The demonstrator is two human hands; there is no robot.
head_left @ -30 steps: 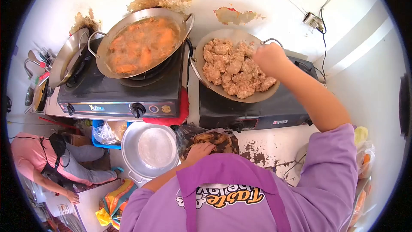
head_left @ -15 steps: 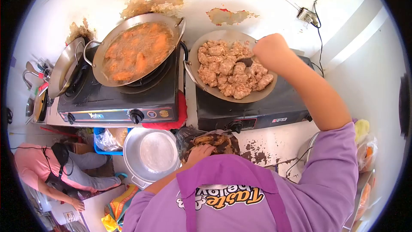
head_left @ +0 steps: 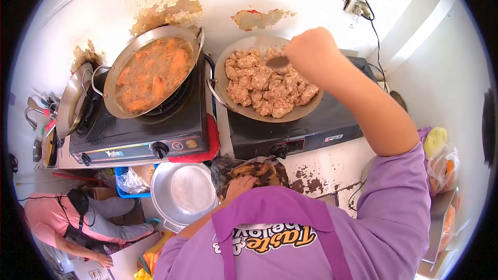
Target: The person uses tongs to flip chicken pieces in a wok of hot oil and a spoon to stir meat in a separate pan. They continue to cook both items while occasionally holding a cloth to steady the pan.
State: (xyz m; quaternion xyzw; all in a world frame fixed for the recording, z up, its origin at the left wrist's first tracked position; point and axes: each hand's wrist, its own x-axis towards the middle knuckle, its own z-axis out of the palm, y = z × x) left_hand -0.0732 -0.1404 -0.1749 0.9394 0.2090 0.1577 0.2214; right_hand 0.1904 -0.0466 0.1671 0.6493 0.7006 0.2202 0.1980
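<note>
My right hand (head_left: 313,51) is closed around a cooking spoon, its handle mostly hidden in the fist. The dark oval head of the spoon (head_left: 277,62) is over the far side of the pale, coated meat pieces (head_left: 259,79). These fill a wide wok (head_left: 226,52) on the right-hand stove (head_left: 321,137). Close to my body, my left hand (head_left: 239,185) lies on a brown and black patterned bundle (head_left: 266,172), fingers stretched over it. Dark plastic shows beside the bundle; what it holds I cannot make out.
Orange-brown pieces bubble in oil in a second wok (head_left: 111,80) on the left stove (head_left: 140,137). Another wok (head_left: 66,111) stands farther left. Below are a large metal pot (head_left: 161,197) and a blue crate (head_left: 122,189). A person in pink (head_left: 46,218) is at lower left.
My right hand has raised the spoon from among the meat pieces, so its head shows more fully. The view has shifted slightly. My left hand stays on the bundle.
</note>
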